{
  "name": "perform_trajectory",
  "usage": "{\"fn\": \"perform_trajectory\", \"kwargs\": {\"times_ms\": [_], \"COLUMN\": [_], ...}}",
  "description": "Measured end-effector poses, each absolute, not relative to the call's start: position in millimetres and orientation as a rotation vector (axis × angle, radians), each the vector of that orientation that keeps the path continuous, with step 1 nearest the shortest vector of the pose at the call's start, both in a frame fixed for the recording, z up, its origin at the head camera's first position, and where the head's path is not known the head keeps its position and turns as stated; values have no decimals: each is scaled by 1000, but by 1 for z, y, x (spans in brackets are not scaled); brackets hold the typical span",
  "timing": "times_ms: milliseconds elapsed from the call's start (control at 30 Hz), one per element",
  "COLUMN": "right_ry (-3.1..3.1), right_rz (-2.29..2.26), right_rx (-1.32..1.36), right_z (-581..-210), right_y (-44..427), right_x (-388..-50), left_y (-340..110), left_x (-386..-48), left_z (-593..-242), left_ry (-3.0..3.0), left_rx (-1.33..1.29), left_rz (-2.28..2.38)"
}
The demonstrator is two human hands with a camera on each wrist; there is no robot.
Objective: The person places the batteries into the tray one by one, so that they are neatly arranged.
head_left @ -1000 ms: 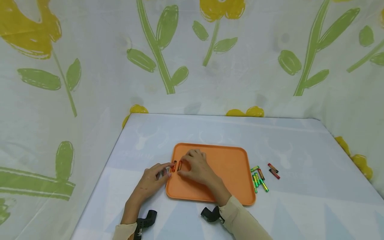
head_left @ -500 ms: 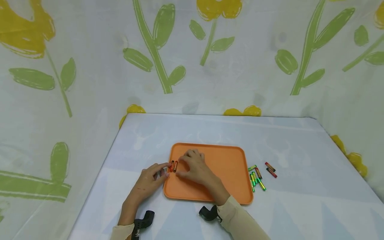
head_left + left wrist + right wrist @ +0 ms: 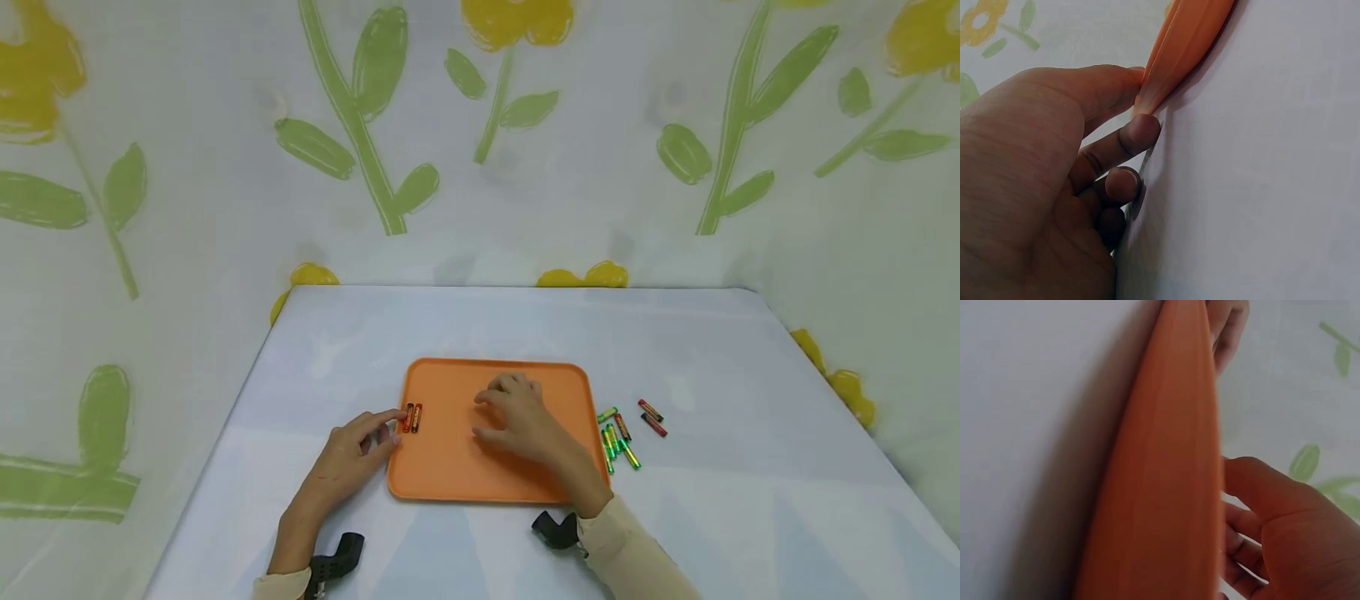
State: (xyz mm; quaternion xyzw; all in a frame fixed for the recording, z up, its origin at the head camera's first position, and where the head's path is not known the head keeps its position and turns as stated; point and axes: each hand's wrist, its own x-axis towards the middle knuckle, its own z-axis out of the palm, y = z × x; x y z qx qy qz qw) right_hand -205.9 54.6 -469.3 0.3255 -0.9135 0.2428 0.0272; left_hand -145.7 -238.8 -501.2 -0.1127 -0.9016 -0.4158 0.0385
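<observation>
Two red-and-black batteries, one [image 3: 407,417] at the left and another [image 3: 417,418] beside it, stand side by side near the left edge of the orange tray [image 3: 480,492]. My left hand [image 3: 348,458] is at that edge, its index fingertip at the left battery and its thumb by the rim; in the left wrist view the hand [image 3: 1041,169] meets the tray's rim [image 3: 1185,44]. Over the tray's middle, my right hand [image 3: 525,421] has bent, parted fingers with nothing between them. The tray wall [image 3: 1160,456] hides part of the right hand [image 3: 1297,531] in the right wrist view.
Right of the tray lie several green batteries [image 3: 630,455] and a red one [image 3: 622,427] in a loose group. Farther right are two more red ones [image 3: 650,410] [image 3: 654,425]. A flower-patterned curtain [image 3: 555,200] hangs behind the table [image 3: 712,500].
The right battery moved left until it lay close beside the other one. My right hand then let it go and moved right over the tray. The head view shifted slightly.
</observation>
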Motion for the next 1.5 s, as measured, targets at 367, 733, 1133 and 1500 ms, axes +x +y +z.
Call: {"fn": "perform_trajectory", "kwargs": {"times_ms": [367, 733, 1133, 1500], "right_ry": [-2795, -2769, -2820, -2795], "right_rz": [700, 755, 745, 814], "right_rx": [948, 889, 768, 764], "right_z": [-472, -473, -475, -479], "right_y": [100, 161, 213, 243], "right_x": [-200, -194, -188, -185], "left_y": [-245, -245, -244, -238], "left_x": [-141, -144, -146, -144], "left_z": [-500, -500, -501, -499], "left_ry": [-2762, -2758, -2776, -2809], "left_rx": [-330, -346, -369, -340], "left_rz": [-1270, -1273, -1229, -1250]}}
